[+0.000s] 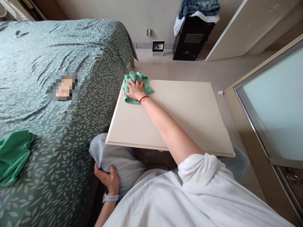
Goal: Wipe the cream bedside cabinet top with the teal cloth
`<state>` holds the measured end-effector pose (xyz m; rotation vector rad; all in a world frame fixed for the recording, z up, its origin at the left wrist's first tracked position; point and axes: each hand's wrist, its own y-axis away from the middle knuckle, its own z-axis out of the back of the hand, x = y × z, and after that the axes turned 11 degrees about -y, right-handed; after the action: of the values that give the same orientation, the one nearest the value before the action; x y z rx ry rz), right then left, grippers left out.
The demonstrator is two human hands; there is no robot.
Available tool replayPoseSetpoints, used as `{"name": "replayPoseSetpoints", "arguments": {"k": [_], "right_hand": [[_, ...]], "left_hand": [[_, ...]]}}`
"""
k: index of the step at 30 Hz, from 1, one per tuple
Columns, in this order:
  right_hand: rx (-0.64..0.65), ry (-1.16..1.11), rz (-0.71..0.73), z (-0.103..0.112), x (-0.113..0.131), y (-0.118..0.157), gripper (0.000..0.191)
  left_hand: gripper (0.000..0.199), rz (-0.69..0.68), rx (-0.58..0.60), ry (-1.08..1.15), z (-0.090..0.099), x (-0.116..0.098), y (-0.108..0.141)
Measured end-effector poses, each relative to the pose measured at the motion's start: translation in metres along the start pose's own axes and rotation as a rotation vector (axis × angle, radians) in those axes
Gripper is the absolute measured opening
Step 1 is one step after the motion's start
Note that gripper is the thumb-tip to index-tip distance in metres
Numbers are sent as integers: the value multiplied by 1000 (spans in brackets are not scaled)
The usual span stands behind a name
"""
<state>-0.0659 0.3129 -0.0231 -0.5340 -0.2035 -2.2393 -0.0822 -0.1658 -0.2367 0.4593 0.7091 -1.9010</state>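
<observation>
My right hand is on a green cleaning cloth, its fingers spread and bent into the bunched folds. It presses the cloth onto the far left corner of a small cream-coloured table. A red string is around that wrist. Down at the left, my left hand rests against the side of my bent leg, thumb apart from the fingers. Nothing shows in it, and the fingertips are partly hidden. A pale watch is on the left wrist.
A bed with a leaf-patterned sheet stands close on the left, a second green cloth lying on it. Beyond the table are a small screen on the floor and a black cabinet topped with clothes. A glass-panelled unit borders the right.
</observation>
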Motion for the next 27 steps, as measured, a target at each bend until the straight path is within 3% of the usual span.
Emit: {"name": "replayPoseSetpoints", "arguments": {"k": [9,14,17,20,24,27], "right_hand": [[143,-1,235,-10,28,42,63],[179,4,218,1,12,65,65],[152,13,92,14,-23,72,71],[75,-1,-47,31,-76,83,75],[-88,8,-228,54,-157,117,77],[-198,54,-380,64,-203,149,75]], "left_hand": [[103,2,-13,4,-4,3,-3],[104,-3,-38,40,-7,5,-4],[103,-7,-49,42,-8,4,-5],[106,-20,-56,35,-9,5,-6],[109,-36,-65,29,-11,6,-8],[109,-41,-70,28,-12,6,-9]]}}
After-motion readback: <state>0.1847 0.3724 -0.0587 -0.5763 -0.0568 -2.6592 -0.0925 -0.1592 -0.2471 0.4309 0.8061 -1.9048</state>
